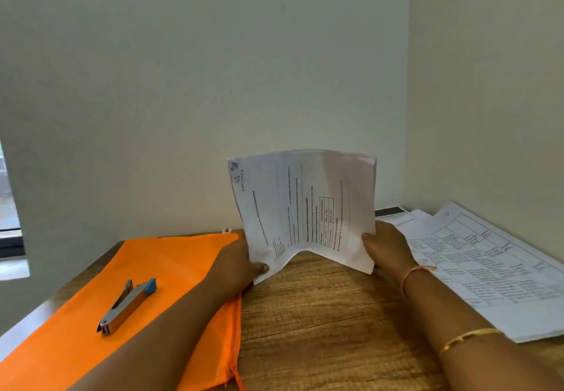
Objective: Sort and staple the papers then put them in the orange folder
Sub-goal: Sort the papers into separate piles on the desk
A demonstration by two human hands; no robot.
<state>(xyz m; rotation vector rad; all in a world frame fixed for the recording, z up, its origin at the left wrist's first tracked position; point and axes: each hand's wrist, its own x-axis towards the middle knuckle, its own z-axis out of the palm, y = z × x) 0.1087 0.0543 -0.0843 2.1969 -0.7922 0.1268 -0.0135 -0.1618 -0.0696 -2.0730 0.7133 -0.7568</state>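
Papers (305, 207) stand on edge between both hands, above the table (320, 314), printed side toward the person, text running sideways. The stack bows in the middle, so its lower edge arches up off the wood. Whether the two bottom corners touch the table I cannot tell.

The left hand (241, 262) grips the stack's lower left corner, thumb on the front and fingers hidden behind. The right hand (387, 247) grips the right edge the same way, thumb lying on the printed face. A thin thread band (415, 271) circles the right wrist, and a gold bangle (467, 337) sits further down that forearm.

The folder (137, 268), orange, lies flat on the left part of the table, its zip running along the edge nearest the bare wood. The left forearm crosses over its right side. The stapler (126, 306) rests on the folder, well apart from the papers, its blue end pointing away from the person.

More sheets (488, 268), printed with tables, lie spread and overlapping on the right part of the table, just beside the right hand and reaching back to the wall corner. A window (9, 207) shows at the far left.
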